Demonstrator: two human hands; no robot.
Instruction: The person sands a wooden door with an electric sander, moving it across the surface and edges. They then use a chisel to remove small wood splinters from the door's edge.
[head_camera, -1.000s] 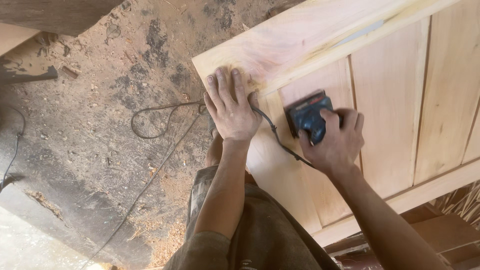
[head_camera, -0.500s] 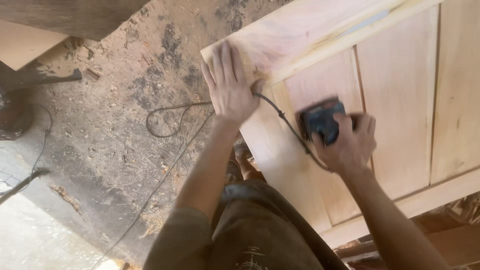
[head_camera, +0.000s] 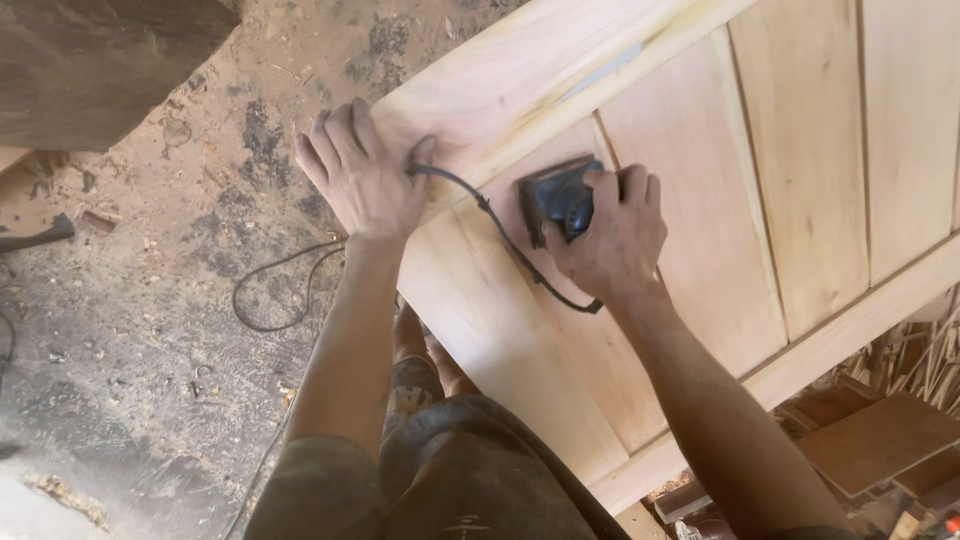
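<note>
1. The cord (head_camera: 500, 235) could get in the way. It runs from the sander (head_camera: 558, 197) right under the left hand (head_camera: 365, 180) and then loops down to the floor (head_camera: 150, 330). If the sander rolls over it, the cord could get rubbed or pulled tight.

2. The cord loop on the floor lies close to the person's feet. A foot could catch it and tug the sander off the wood.

3. The sander sits just beside a groove between two boards of the wooden door panel (head_camera: 760, 180). If it tips into the groove, I think it could dig a mark in the wood.

4. The floor is covered in sawdust and bits of wood, so a foot could slip there.

5. The sander is small and dark. It lies flat on the door panel, near the top rail, a bit to the right of the middle of the scene.

6. The right hand (head_camera: 610, 240) is on top of the sander. Its fingers (head_camera: 625, 185) curl over the far end and hold it tight.

7. The left hand lies flat on the far left corner of the door panel. Its fingers are spread wide and hold nothing. They only press on the wood, with the cord touching the thumb side.

8. The two hands are near each other, with the cord running between them.
</note>
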